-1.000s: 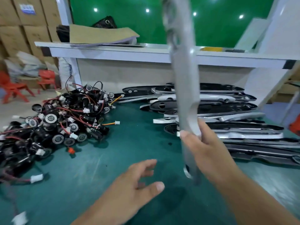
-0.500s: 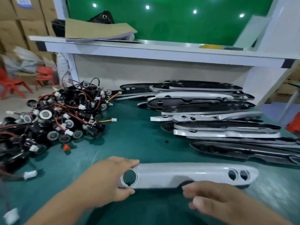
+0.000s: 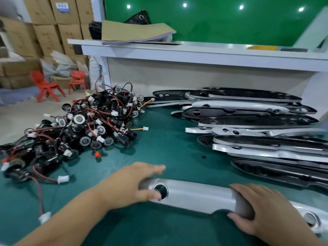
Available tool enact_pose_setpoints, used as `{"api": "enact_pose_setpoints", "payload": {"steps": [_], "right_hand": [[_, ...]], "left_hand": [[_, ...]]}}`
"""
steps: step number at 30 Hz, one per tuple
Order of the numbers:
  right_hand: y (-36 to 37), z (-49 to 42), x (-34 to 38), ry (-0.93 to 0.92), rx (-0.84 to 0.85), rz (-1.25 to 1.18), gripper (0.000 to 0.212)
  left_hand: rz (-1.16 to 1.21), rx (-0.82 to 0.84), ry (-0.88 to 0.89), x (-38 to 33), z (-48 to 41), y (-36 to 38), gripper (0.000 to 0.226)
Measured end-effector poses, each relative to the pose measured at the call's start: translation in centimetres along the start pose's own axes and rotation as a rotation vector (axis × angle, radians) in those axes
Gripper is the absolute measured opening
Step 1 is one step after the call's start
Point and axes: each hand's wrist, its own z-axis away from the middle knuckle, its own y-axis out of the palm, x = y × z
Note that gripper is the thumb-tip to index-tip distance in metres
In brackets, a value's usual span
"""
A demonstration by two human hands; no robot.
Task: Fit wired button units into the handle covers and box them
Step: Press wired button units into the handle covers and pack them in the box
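A long silver handle cover [image 3: 198,196] lies flat across the near part of the green table, with a large round hole near its left end and smaller holes at its right end. My left hand [image 3: 129,183] holds the cover's left end, thumb beside the large hole and fingers over the far edge. My right hand [image 3: 262,208] grips the cover right of its middle, with fingers and thumb wrapped round it. A tangled heap of wired button units [image 3: 85,126] with red and black leads lies at the left.
A stack of silver and black handle covers [image 3: 252,121] fills the right and back of the green table [image 3: 168,148]. A white shelf [image 3: 195,52] runs along the back. Cardboard boxes [image 3: 53,23] and red chairs [image 3: 44,86] stand beyond the table's left.
The cover, held upright in my right hand a second ago, now lies flat on the table. My left hand has taken hold of its left end.
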Motion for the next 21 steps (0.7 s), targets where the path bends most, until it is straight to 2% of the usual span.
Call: {"api": "enact_pose_setpoints", "payload": {"steps": [2, 4, 5, 6, 7, 10, 12, 13, 15, 18, 20, 21], "right_hand": [[0.2, 0.1, -0.5, 0.13, -0.008, -0.003, 0.067], [0.4, 0.5, -1.2, 0.208, -0.076, -0.007, 0.067], [0.5, 0.6, -1.5, 0.26, -0.119, -0.023, 0.066], [0.5, 0.6, -1.5, 0.306, -0.151, -0.037, 0.066], [0.4, 0.6, -1.5, 0.333, -0.176, -0.043, 0.066], [1.0, 0.5, -1.6, 0.339, -0.27, -0.039, 0.067], [1.1, 0.6, -1.8, 0.324, -0.302, -0.024, 0.065], [1.2, 0.7, -1.9, 0.327, -0.293, -0.023, 0.065], [1.2, 0.8, -1.9, 0.347, -0.271, -0.034, 0.063], [1.4, 0.9, -2.2, 0.394, -0.268, -0.033, 0.063], [1.5, 0.9, -2.5, 0.418, -0.281, -0.031, 0.064], [1.6, 0.8, -2.6, 0.43, -0.289, -0.034, 0.064]], "left_hand": [[0.107, -0.296, -0.07, 2.0, -0.8, -1.2, 0.042], [-0.047, -0.635, -0.349, 5.1, -1.8, -2.7, 0.035], [-0.124, -0.721, -0.528, 6.5, -2.2, -3.5, 0.036], [-0.175, -0.739, -0.66, 7.5, -2.5, -4.2, 0.038], [-0.233, -0.7, -0.715, 8.2, -2.8, -4.4, 0.041], [-0.343, -0.398, -0.677, 8.3, -5.1, -3.4, 0.05], [-0.341, -0.213, -0.787, 8.0, -6.8, -2.3, 0.056], [-0.342, -0.184, -0.842, 7.8, -7.3, -2.2, 0.056], [-0.31, -0.193, -0.896, 8.0, -7.7, -2.5, 0.052], [-0.224, -0.248, -0.85, 7.1, -7.1, -2.6, 0.04], [-0.176, -0.419, -0.797, 5.9, -5.7, -2.6, 0.03], [-0.124, -0.58, -0.74, 5.0, -4.4, -3.0, 0.026]]}}
